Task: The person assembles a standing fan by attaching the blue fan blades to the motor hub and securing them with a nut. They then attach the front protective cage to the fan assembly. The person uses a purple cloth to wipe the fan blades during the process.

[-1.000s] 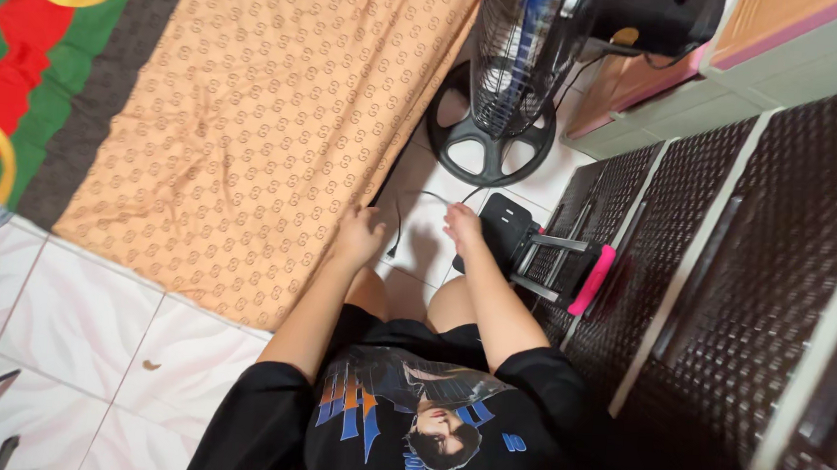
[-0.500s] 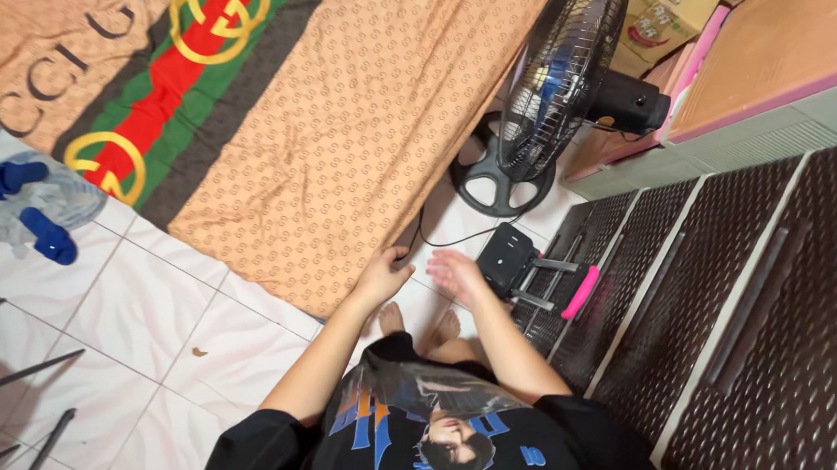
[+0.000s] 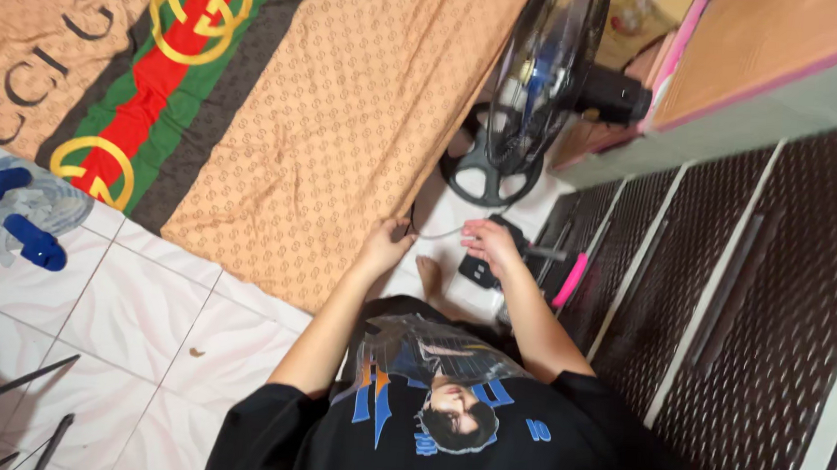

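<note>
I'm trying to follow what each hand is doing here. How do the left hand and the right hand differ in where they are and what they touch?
The left hand rests at the edge of the orange patterned mattress, while the right hand sits over the black device with the pink handle. The left hand looks loosely curled by the thin black cable; the right hand's fingers reach toward that cable's other end. Both are low over the white tiled floor, near the fan's base.
</note>
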